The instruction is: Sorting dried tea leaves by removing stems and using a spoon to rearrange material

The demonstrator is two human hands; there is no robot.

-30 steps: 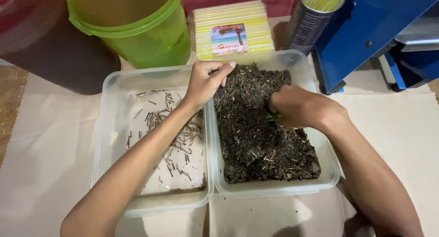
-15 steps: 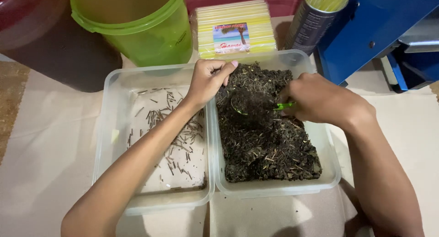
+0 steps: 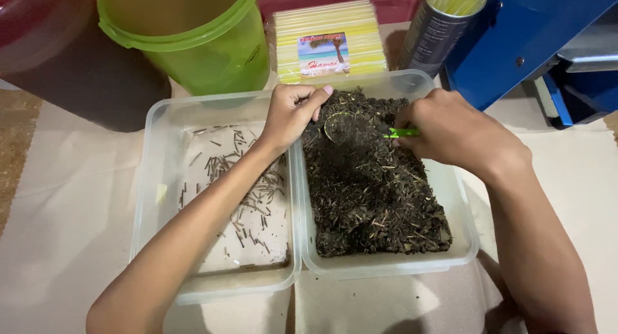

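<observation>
Two clear plastic tubs sit side by side. The right tub [image 3: 465,244] is filled with dark dried leaf bits [image 3: 373,192]. The left tub [image 3: 154,179] holds scattered thin brown stems [image 3: 248,192]. My right hand [image 3: 457,131] grips a small green spoon [image 3: 360,129] whose bowl is loaded with leaf bits, held over the far end of the right tub. My left hand [image 3: 290,115] is curled at the far inner corner of the right tub, fingers pinched together just left of the spoon's bowl; what they hold is hidden.
A green plastic bucket [image 3: 193,38] stands behind the left tub, a dark brown container [image 3: 71,70] to its left. A pack of yellow straws [image 3: 328,44] and a can of straws [image 3: 444,25] stand behind. A blue machine [image 3: 534,44] is at the right.
My right hand has lifted out of the leaf bits, bringing up the green spoon loaded, and moved it toward the far end near my left hand. The left hand has stayed put.
</observation>
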